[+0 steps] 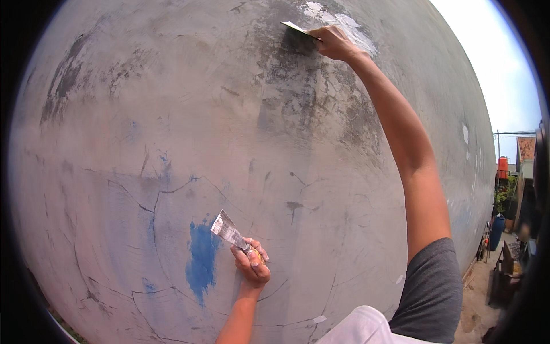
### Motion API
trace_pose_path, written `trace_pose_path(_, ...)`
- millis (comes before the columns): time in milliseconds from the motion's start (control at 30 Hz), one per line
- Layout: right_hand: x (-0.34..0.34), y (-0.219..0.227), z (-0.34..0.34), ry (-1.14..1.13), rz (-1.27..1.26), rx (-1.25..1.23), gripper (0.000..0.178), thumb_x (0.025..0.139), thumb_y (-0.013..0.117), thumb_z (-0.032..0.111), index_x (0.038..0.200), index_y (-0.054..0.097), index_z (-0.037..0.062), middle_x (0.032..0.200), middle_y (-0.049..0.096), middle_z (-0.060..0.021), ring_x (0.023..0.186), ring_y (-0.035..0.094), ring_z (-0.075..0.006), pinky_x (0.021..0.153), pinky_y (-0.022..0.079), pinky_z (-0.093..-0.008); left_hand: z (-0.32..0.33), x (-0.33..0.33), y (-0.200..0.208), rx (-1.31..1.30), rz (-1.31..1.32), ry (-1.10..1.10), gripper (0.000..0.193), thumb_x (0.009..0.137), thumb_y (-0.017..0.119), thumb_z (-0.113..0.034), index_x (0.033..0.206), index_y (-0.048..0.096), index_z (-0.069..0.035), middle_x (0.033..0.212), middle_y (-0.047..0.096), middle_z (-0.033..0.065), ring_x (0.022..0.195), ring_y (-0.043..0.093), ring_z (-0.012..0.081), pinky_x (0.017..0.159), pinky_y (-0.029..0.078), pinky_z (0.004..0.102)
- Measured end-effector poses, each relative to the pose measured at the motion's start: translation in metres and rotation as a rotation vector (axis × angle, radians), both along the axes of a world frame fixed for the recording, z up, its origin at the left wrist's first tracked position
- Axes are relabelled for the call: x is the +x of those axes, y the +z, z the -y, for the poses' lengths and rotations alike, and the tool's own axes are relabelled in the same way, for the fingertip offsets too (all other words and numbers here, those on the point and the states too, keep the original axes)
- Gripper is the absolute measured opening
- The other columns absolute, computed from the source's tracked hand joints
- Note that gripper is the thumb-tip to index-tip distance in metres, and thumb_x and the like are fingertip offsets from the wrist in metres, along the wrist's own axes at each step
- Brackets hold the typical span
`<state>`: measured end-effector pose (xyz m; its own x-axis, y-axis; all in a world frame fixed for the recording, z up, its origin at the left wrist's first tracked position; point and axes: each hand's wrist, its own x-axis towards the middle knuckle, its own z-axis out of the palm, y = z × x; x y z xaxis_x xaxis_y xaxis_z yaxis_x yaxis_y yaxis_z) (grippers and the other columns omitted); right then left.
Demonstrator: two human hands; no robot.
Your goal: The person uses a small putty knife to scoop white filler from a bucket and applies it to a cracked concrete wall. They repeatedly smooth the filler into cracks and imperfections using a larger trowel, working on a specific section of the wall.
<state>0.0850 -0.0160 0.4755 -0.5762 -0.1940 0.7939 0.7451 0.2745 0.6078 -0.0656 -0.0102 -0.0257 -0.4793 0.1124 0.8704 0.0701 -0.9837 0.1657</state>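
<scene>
My left hand (252,265) is closed round the handle of a putty knife (228,230), low in front of the wall. White filler is smeared over this knife's blade, which points up and to the left. High up, my outstretched right hand (335,43) grips a flat, thin-bladed scraper (297,27), its blade at or very near the wall; its handle is mostly hidden by my fingers. Fresh white filler (348,27) lies on the wall just behind and above the right hand. Dark, rough patches (298,86) spread below the scraper.
The grey plastered wall (229,143) fills most of the view, with cracks and a blue paint patch (201,255). At the far right a narrow path (476,298) runs alongside, with a blue barrel (497,232), plants and clutter. Something white (361,328) juts in at the bottom.
</scene>
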Motion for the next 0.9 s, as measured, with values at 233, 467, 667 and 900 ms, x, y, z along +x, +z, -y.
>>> trace_pose_path(233, 0.056, -0.119, 0.04, 0.618, -0.052, -0.737, 0.026, 0.092, 0.051, 0.014, 0.107, 0.059, -0.0057, 0.088, 0.062, -0.0061, 0.079, 0.062, -0.0106, 0.077, 0.056, -0.0279, 0.04, 0.001, -0.02, -0.111, 0.145, -0.059, 0.03, 0.09, 0.029, -0.025, 0.105, 0.034, 0.0, 0.077, 0.044, 0.0086, 0.057, 0.042, 0.0107, 0.042, 0.041, 0.0227)
trace_pose_path(467, 0.114, -0.318, 0.074, 1.218, -0.109, -1.462, 0.06, 0.088, 0.056, 0.016, 0.128, 0.028, -0.0191, 0.106, 0.057, -0.0244, 0.094, 0.064, -0.0246, 0.078, 0.058, -0.0336, 0.157, 0.062, -0.096, -0.583, 0.249, -0.316, 0.02, 0.097, 0.029, -0.027, 0.104, 0.036, -0.009, 0.07, 0.042, 0.0038, 0.048, 0.043, 0.0096, 0.038, 0.039, 0.0238)
trace_pose_path(667, 0.165, -0.549, 0.112, 1.602, -0.776, -2.103, 0.039, 0.087, 0.057, 0.015, 0.121, 0.042, 0.0027, 0.112, 0.057, -0.009, 0.102, 0.057, -0.0143, 0.088, 0.048, -0.0361, 0.225, 0.173, -0.152, -0.638, 0.172, -0.3, 0.028, 0.089, 0.057, -0.011, 0.103, 0.033, -0.007, 0.075, 0.046, 0.0023, 0.058, 0.049, 0.0082, 0.046, 0.044, 0.0233)
trace_pose_path(900, 0.253, -0.728, 0.183, 1.65, -1.476, -2.294, 0.028, 0.083, 0.063, 0.01, 0.104, 0.045, 0.0066, 0.105, 0.054, -0.0081, 0.097, 0.053, -0.0152, 0.081, 0.047, -0.0334, 0.266, 0.305, -0.226, -0.923, 0.19, -0.173, 0.05, 0.077, 0.073, -0.008, 0.109, 0.034, -0.004, 0.095, 0.048, 0.0061, 0.077, 0.052, 0.0106, 0.049, 0.043, 0.0179)
